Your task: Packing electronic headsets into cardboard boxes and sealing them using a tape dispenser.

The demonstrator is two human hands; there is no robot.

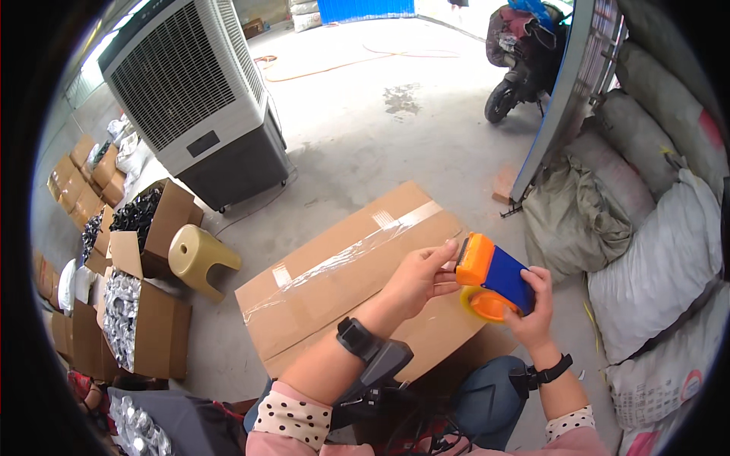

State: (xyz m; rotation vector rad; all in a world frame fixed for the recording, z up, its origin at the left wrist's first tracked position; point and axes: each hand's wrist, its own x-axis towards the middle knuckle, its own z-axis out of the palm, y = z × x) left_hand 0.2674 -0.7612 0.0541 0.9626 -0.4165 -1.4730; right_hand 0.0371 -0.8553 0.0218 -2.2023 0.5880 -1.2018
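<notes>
An orange and blue tape dispenser [494, 277] with a roll of clear tape is held above the right end of a sealed cardboard box [334, 285]. My right hand [532, 311] grips the dispenser's blue handle from the right. My left hand [418, 277] pinches at the dispenser's orange front end with its fingertips. Clear tape runs along the box's top seam. A black band sits on each of my wrists.
A large grey and white air cooler [198, 91] stands at the back left. Open cartons [144, 319] of shiny parts and a tan plastic stool [199, 258] lie to the left. Stuffed sacks [654, 251] pile up on the right, with a scooter [521, 61] behind.
</notes>
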